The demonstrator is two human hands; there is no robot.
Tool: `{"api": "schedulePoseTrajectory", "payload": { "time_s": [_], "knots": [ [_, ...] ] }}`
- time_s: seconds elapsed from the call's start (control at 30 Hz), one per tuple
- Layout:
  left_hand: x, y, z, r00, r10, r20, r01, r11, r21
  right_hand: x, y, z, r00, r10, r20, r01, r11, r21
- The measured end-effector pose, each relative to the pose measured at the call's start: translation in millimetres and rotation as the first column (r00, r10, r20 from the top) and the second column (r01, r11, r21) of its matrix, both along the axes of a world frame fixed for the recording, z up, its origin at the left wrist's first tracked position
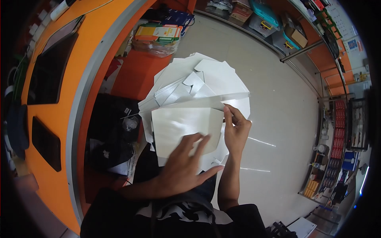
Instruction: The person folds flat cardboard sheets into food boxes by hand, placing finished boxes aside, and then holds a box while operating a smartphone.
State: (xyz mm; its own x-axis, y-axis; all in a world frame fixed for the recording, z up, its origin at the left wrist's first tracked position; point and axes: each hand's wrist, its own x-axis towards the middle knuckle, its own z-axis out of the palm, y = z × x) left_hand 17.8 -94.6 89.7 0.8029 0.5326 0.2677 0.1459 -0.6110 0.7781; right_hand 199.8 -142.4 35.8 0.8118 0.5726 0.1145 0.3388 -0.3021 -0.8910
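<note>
A pile of flat white cut sheets (224, 77) lies in front of my body, over my lap. Nearest me is a pale box-like folded piece (182, 125) with raised edges. My left hand (184, 168) is over its lower part, fingers spread and slightly blurred, with nothing held. At the piece's upper right corner, my right hand (237, 127) pinches the edge of a white sheet between thumb and forefinger. Part of the pile is hidden under the folded piece and my left hand.
On the left stands an orange table (85, 35) with dark tablets (53, 71). Bags and boxes (158, 33) fill the shelf beneath it. A metal rack with plastic bins (262, 22) is at the upper right; stocked shelves (337, 135) line the far right.
</note>
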Motion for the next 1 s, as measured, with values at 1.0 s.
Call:
{"api": "schedulePoseTrajectory", "payload": {
  "time_s": [1.0],
  "knots": [
    [34,16,-66,0.990,-0.015,-0.143,-0.012,0.982,-0.186,-30,6,28,0.993,0.067,0.095,-0.049,0.982,-0.183]
  ]
}}
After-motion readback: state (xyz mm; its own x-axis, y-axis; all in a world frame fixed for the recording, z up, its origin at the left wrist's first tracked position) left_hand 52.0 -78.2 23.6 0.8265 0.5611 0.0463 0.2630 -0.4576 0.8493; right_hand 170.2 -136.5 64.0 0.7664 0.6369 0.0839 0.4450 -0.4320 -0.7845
